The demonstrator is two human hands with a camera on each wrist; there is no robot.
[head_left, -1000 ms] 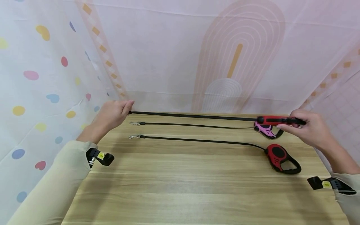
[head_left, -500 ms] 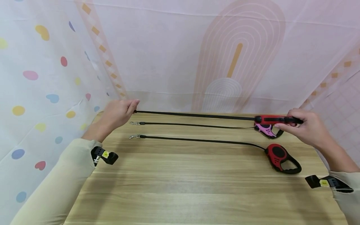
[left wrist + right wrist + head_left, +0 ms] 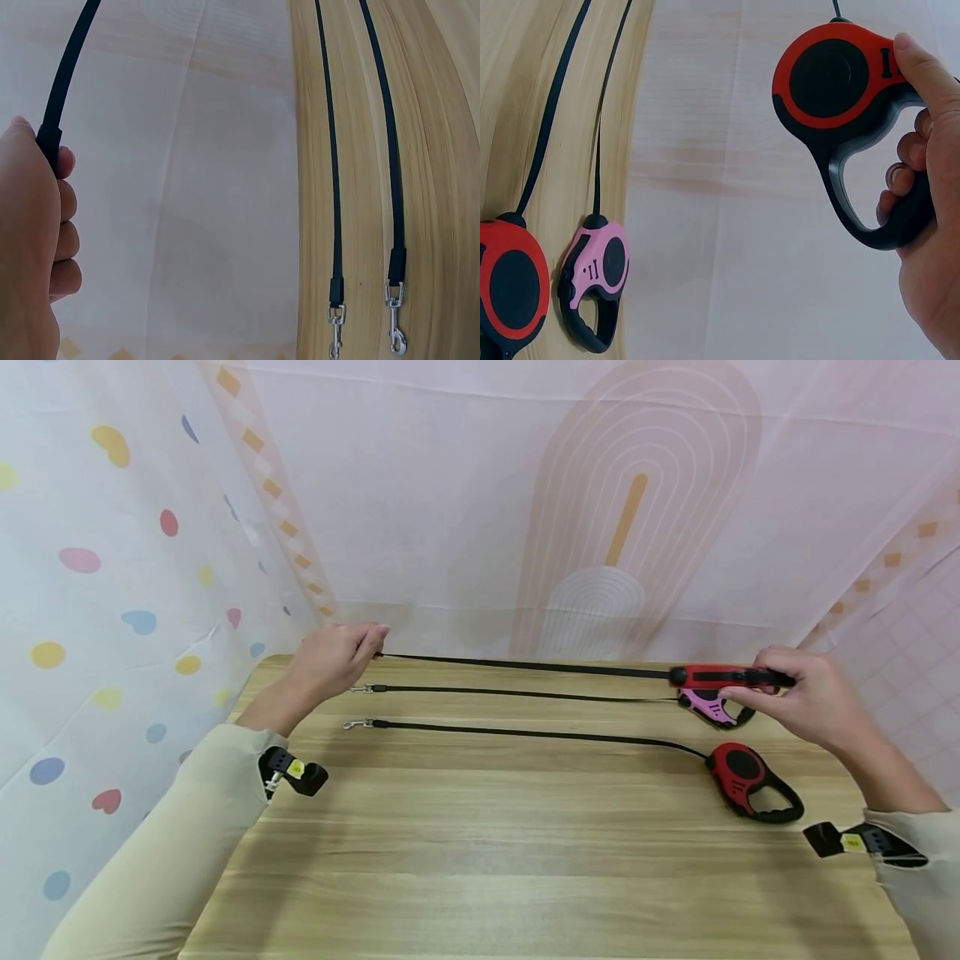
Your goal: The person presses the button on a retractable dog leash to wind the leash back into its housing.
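In the head view, the left hand (image 3: 333, 656) at centre left pinches the end of a black strap (image 3: 525, 666), while the right hand (image 3: 802, 697) at centre right grips a red leash housing (image 3: 708, 677), stretching the strap taut above the wooden surface (image 3: 525, 860). The left wrist view shows fingers (image 3: 64, 225) curled round the strap end; two clipped leashes lie parallel at right. In the right wrist view, fingers wrap the housing's handle, thumb on top; a pink housing (image 3: 592, 289) and another red one rest lower left.

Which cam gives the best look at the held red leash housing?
Right wrist: the held red leash housing fills the frame, right hand round its grip. Head view shows it edge-on. Left wrist shows only its strap.
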